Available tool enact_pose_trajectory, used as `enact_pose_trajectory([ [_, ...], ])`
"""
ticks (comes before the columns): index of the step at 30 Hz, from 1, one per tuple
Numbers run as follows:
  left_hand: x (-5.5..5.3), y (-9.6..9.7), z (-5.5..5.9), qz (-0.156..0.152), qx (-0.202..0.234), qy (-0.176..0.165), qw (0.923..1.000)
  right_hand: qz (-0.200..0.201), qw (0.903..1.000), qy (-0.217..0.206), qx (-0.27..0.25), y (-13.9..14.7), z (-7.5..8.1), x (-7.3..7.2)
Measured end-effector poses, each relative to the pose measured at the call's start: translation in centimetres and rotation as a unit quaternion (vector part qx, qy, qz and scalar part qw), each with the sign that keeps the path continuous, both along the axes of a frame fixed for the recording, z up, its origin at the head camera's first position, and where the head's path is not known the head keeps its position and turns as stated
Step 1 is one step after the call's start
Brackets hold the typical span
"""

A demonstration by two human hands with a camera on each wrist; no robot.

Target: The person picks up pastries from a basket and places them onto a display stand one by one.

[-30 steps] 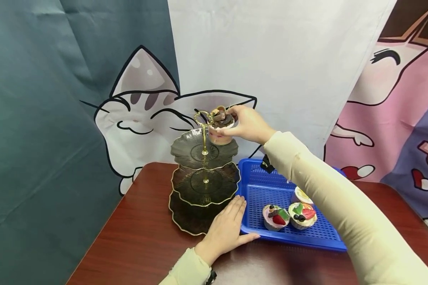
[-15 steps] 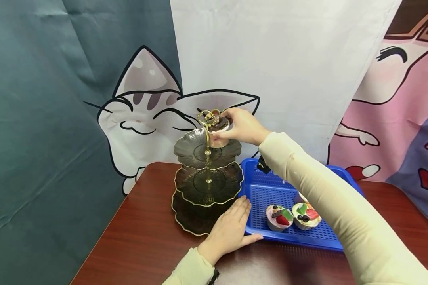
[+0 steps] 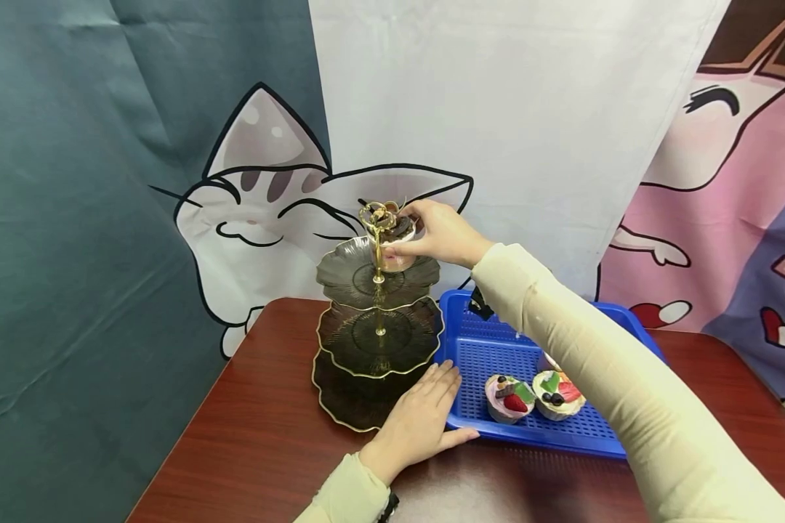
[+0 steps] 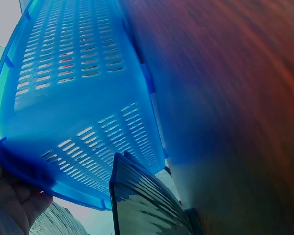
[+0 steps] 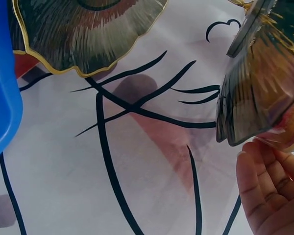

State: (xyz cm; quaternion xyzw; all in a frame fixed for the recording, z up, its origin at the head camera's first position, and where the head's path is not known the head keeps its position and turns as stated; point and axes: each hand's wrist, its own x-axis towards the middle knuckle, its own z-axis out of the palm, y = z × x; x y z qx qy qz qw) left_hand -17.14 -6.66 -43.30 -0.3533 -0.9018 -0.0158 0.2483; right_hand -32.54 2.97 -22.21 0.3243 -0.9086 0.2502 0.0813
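Note:
My right hand [image 3: 441,231] pinches a dessert cup [image 3: 395,256] with dark chocolate pieces and white cream on top of a pinkish body. The cup is over or on the top tier of a three-tier stand [image 3: 381,334] of dark, gold-edged plates, behind its gold ring handle [image 3: 377,216]; whether its base touches the plate I cannot tell. In the right wrist view, the top plate [image 5: 255,93] partly hides the cup [image 5: 290,128]. My left hand [image 3: 413,415] rests on the near left corner of a blue basket [image 3: 543,442], fingers extended along its rim.
Inside the basket sit a cupcake with a strawberry [image 3: 509,399], another with berries and a green leaf [image 3: 557,396], and a third cup mostly hidden by my right sleeve [image 3: 582,341]. A cartoon curtain [image 3: 517,109] hangs behind the red-brown table [image 3: 248,428].
My right hand has carried the dessert cup slightly left and down, behind the stand's handle. The left hand stays on the basket rim.

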Motion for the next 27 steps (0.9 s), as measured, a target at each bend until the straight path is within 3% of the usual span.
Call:
enact_pose_trajectory([
  [8,0.17,-0.25,-0.16,-0.006,0.010,0.005,0.9999,-0.002,0.9998,-0.017,0.005,-0.26,0.12,0.30],
  [27,0.09,-0.15,-0.13,-0.013,0.020,0.006,0.9997,-0.006,0.9998,-0.014,0.014,0.05,0.26,0.51],
])
